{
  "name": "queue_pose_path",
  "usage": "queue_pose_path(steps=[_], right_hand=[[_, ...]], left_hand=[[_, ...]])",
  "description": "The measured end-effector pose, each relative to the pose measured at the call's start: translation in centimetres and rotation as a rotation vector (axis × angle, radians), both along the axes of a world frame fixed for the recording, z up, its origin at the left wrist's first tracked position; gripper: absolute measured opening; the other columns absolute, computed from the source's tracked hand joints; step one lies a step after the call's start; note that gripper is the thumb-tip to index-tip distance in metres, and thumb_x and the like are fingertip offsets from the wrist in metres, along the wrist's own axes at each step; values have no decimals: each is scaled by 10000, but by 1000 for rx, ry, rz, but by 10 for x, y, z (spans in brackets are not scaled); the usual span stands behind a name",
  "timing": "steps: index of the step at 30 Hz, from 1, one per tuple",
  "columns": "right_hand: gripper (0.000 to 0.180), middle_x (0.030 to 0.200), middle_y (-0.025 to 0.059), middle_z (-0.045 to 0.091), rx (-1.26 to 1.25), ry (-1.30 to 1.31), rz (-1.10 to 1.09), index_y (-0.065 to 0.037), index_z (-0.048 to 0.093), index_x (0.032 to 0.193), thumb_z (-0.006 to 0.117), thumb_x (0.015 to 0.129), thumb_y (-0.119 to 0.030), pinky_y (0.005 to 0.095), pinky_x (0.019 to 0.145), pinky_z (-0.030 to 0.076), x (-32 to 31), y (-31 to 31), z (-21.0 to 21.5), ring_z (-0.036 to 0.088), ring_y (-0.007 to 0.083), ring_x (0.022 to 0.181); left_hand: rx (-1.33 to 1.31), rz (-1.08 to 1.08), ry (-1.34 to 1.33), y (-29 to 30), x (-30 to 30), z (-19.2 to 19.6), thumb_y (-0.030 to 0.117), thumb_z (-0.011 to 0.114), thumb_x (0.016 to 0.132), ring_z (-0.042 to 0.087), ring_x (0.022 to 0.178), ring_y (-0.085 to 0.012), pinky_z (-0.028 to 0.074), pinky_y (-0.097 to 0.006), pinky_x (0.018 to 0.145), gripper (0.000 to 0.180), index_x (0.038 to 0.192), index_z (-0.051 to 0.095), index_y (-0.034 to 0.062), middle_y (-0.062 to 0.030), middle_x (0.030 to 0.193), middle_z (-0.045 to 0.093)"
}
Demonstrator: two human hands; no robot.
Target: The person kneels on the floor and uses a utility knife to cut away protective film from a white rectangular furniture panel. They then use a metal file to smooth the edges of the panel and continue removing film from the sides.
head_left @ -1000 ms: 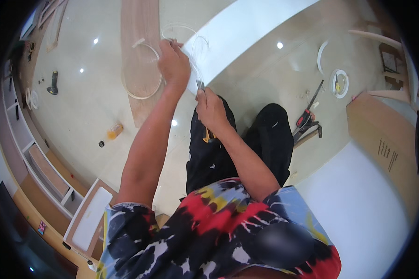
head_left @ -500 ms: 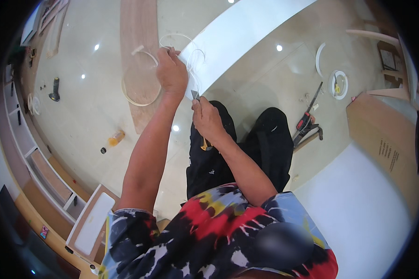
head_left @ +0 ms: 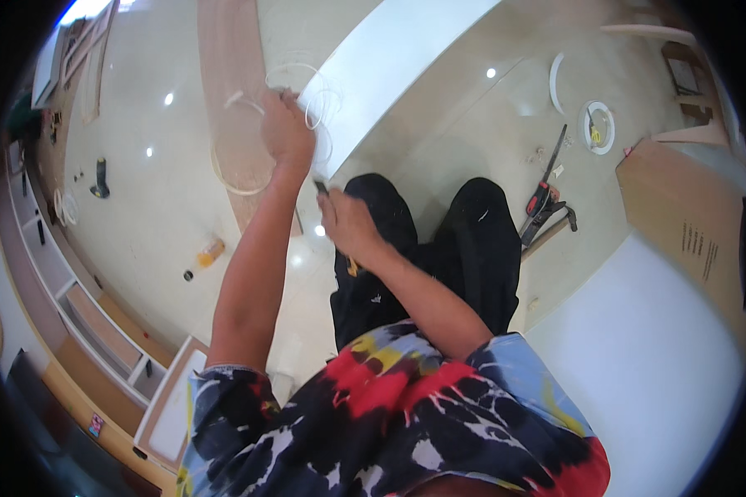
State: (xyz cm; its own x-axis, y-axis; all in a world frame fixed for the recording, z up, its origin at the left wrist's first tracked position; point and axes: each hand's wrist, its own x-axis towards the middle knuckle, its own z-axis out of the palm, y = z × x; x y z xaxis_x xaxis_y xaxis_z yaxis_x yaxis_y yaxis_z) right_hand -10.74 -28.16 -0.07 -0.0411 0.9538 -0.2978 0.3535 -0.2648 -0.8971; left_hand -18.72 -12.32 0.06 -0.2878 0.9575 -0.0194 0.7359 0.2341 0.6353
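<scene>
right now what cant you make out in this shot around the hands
Head view only:
- Left hand grips a coil of thin white cord; its fingertips are turned away from the camera.
- Right hand holds a small dark object; the fist covers most of it, too small to identify.
- Red-and-black tools on the floor: too small and fisheye-bent to tell apart.
- The feet are hidden by the black trouser legs.

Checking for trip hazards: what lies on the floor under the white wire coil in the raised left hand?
Below the thin white wire coil in the left hand: a reddish-brown wooden plank on the glossy beige floor. The hand hides part of it.
</scene>
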Motion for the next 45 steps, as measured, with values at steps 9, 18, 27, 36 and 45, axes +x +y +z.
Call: queue_pose_path(steps=[9,18,27,36,45], right_hand=[[354,768,85,619,-387,449,-505,-21,563,1062,414,1061,-342,311,554,534,241,-14,29,619,155,603],[295,820,174,654,-659,-528,-1007,15,564,1077,516,997,-265,433,694,538,473,-243,-166,672,292,740],[358,1106,284,613,-268,-914,-936,31,571,1220,608,917,-157,510,865,508,422,-222,-157,632,438,988],[446,1197,252,584,-347,-886,-922,40,544,1279,632,881,-140,479,981,450,394,-209,-167,562,418,1127],[589,1164,301,630,-726,-687,-933,36,492,1318,662,881,-322,508,926,503,453,-307,-209,631,471,1050]], left_hand=[[260,-191,79,24,-92,-51,138,523,937,639,853,-229,510,-367,774,198,1018,593,-28,-105,923,671],[-570,69,118,-158,-147,-55,375,675,926,612,534,-199,510,-366,576,464,690,659,-25,-92,613,665],[-725,-272,256,-175,-80,-15,212,606,967,710,767,-350,546,-439,725,318,1134,636,-56,-211,836,712],[6,-659,517,-67,71,50,142,683,911,332,1423,-420,305,-503,1131,676,1495,370,8,-259,1531,357],[-25,-723,714,-66,63,10,98,605,919,110,1518,-424,103,-565,1209,767,1557,195,-16,-242,1624,177]])
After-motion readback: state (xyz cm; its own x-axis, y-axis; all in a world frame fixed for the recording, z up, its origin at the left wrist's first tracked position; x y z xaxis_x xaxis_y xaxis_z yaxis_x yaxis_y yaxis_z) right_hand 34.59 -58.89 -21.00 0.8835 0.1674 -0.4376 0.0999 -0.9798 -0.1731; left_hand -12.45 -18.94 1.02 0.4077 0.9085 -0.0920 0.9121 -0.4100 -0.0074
